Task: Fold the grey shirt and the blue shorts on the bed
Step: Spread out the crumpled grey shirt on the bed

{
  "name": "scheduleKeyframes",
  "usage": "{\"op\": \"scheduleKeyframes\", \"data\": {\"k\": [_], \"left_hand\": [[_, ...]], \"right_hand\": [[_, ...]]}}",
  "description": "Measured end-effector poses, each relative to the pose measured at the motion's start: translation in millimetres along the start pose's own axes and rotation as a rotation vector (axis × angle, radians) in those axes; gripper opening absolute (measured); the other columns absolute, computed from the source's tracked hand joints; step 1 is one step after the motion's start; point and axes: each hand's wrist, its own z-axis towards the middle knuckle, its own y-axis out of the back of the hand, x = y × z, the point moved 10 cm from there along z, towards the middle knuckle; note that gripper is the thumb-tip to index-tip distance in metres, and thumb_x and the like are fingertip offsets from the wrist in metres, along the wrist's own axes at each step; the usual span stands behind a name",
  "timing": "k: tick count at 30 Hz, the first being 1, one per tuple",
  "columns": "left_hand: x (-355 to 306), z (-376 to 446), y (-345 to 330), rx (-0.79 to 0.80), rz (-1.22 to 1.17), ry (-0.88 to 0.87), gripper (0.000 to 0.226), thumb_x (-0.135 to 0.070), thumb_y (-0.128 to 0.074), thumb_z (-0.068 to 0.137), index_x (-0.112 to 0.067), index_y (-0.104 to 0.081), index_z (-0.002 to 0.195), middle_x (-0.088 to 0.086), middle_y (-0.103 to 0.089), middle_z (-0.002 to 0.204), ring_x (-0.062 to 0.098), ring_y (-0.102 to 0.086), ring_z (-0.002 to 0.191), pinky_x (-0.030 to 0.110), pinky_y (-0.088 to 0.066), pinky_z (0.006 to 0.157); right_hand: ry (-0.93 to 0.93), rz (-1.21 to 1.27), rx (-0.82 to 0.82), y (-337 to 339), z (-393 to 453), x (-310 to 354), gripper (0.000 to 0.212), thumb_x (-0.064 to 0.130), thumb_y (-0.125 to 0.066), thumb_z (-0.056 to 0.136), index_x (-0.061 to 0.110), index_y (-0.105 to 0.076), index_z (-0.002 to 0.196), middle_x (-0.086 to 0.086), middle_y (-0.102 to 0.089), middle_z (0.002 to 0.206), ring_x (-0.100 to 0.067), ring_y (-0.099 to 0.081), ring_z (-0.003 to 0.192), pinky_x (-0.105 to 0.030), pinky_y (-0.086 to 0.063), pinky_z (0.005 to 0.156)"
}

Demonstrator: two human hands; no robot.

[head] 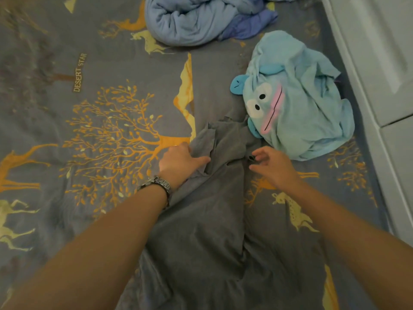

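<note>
Lying crumpled between both hands, grey shirt [201, 209] on bed [67, 108]

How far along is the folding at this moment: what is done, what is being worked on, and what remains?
Nothing looks folded yet. The grey shirt lies rumpled lengthwise on the bed. In hand: the left hand grips bunched fabric at the shirt's far end, while the right hand hovers open beside it. Left to do: flatten and fold the shirt, then the blue shorts, which I cannot pick out for certain among the blue bundles further up the bed.
</note>
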Motion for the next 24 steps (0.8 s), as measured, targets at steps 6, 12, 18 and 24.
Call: {"op": "scheduleKeyframes", "data": {"k": [6, 12, 18, 24], "left_hand": [[-9, 29, -24, -0.059, -0.152, 0.039, 0.077, -0.063, -0.061, 0.073, -0.012, -0.043, 0.127, 0.011, -0.051, 0.13, 0.031, -0.048, 0.121, 0.045, -0.044, 0.092], [-26, 72, -20, -0.064, -0.196, 0.017, 0.072, -0.047, -0.068, 0.077, -0.009, -0.038, 0.131, 0.016, -0.053, 0.127, 0.034, -0.051, 0.118, 0.044, -0.046, 0.09], [-24, 71, -1, -0.032, -0.208, -0.147, 0.016, -0.018, -0.06, 0.088, -0.012, -0.056, 0.073, 0.007, -0.053, 0.072, 0.031, -0.059, 0.089, 0.026, -0.03, 0.065], [53, 60, 71, -0.226, -0.133, -0.092, 0.015, -0.013, -0.06, 0.087, -0.006, -0.07, 0.095, 0.021, -0.069, 0.093, 0.033, -0.061, 0.092, 0.03, -0.032, 0.066]], "right_hand": [[0.077, 0.008, -0.021, -8, 20, -11, 0.042, 0.013, -0.074, 0.074, 0.014, -0.059, 0.114, -0.008, -0.063, 0.113, -0.011, -0.054, 0.093, -0.024, -0.041, 0.081], [0.097, 0.073, -0.031, -6, 44, -3, 0.042, 0.011, -0.07, 0.079, 0.014, -0.057, 0.119, -0.005, -0.06, 0.118, -0.008, -0.049, 0.097, -0.018, -0.036, 0.082], [0.076, 0.117, -0.035, 2, 48, 5, 0.043, 0.01, -0.069, 0.08, 0.012, -0.055, 0.12, -0.007, -0.059, 0.118, -0.012, -0.05, 0.1, -0.023, -0.039, 0.084], [0.073, 0.139, -0.044, 1, 51, 32, 0.041, 0.011, -0.068, 0.081, 0.011, -0.055, 0.12, -0.008, -0.059, 0.121, -0.012, -0.051, 0.102, -0.023, -0.038, 0.085]]}}
